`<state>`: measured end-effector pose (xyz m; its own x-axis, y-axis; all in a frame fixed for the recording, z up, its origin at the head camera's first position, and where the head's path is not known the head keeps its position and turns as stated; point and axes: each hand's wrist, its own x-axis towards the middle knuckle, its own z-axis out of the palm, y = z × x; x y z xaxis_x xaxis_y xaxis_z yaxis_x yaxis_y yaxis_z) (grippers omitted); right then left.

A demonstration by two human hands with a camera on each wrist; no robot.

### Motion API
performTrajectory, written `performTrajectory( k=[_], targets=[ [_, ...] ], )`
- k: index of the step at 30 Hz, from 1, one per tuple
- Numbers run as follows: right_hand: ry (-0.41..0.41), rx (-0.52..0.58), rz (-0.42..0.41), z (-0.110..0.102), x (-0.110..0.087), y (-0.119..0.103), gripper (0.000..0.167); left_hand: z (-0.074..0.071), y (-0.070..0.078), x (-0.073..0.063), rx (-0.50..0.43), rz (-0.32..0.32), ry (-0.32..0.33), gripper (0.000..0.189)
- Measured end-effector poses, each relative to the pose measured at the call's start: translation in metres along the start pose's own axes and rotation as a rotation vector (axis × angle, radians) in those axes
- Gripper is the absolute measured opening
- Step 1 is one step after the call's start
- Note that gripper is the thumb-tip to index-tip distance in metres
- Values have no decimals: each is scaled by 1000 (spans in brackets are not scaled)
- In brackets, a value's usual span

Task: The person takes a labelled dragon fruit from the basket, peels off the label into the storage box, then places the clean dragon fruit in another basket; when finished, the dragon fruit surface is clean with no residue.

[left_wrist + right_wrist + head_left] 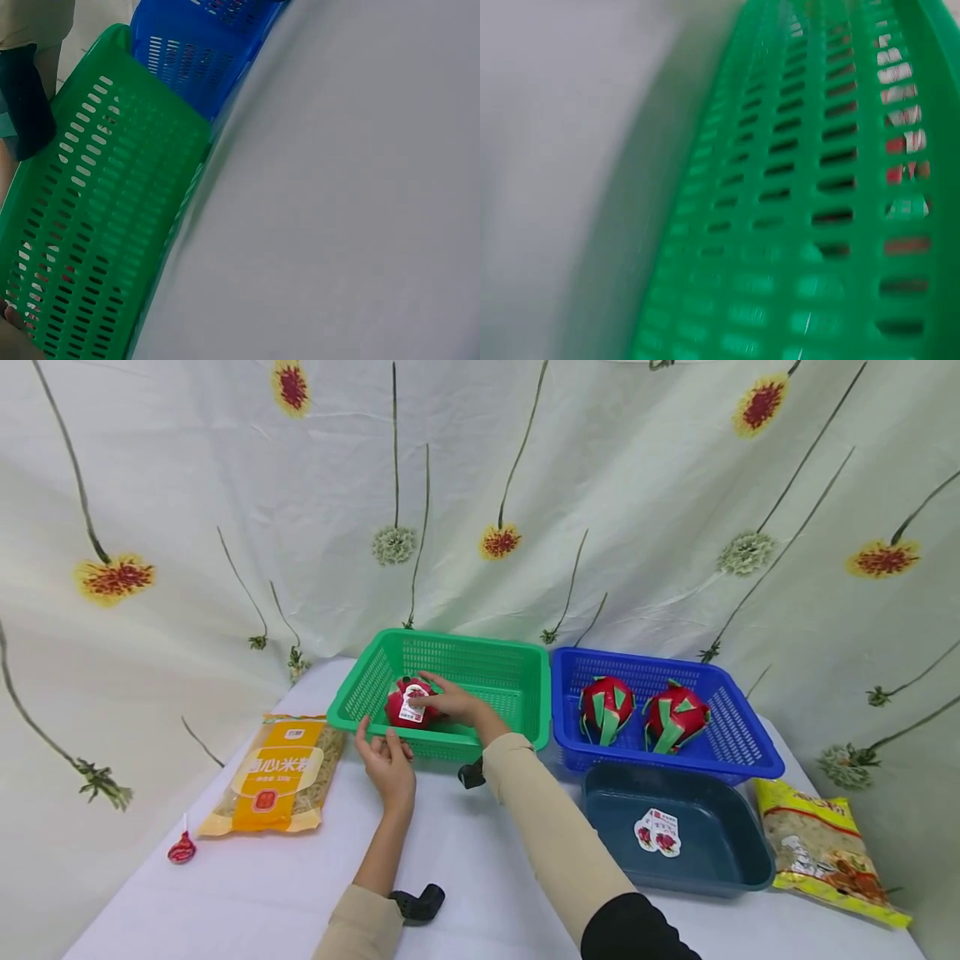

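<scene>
A red dragon fruit (402, 700) with a white picture label (415, 703) on its front sits in the left end of the green basket (480, 647). My right hand (452, 700) holds it from the right, thumb at the label and fingers over its top. Just below the front rim, my left hand (388, 764) is raised with its fingers loosely bent and nothing held. In the left wrist view, part of that hand (11, 330) shows beside the green basket's slotted wall (97, 225). The right wrist view has red and white bits behind the slots of the basket wall (795, 195).
Right of the green basket, a blue basket (720, 752) holds two more dragon fruits (607, 706). Before it stands a dark teal tray (615, 852) with loose labels (658, 832). An orange food bag (273, 777), a red lollipop (182, 848) and a yellow bag (825, 852) lie at the sides.
</scene>
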<state>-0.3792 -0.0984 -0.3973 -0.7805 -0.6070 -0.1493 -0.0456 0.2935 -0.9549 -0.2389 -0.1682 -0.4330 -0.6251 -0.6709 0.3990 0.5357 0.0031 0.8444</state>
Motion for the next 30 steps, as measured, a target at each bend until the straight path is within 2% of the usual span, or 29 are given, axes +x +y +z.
performTrajectory(
  k=[4,7,10,14,19,25,28,30],
  targets=[
    [104,-190,-41,11,-3,-4,74,0,0,-1,6,8,-9,45],
    [150,-253,-65,16,-4,-5,76,0,1,-1,12,18,-15,45],
    [166,-239,-70,15,-3,-4,76,1,1,-1,15,21,-17,45],
    [132,-194,-77,5,-2,1,76,0,2,-1,25,15,-12,45],
    [93,-176,-92,-22,-9,9,73,2,1,0,25,15,-13,45],
    [70,-94,-41,-52,-24,13,66,1,0,0,13,21,-15,44],
    [70,-91,-48,-58,-26,15,61,1,-1,0,5,15,-11,44],
    [75,-134,-50,-60,-27,17,60,1,-1,1,0,9,-8,44]
  ],
)
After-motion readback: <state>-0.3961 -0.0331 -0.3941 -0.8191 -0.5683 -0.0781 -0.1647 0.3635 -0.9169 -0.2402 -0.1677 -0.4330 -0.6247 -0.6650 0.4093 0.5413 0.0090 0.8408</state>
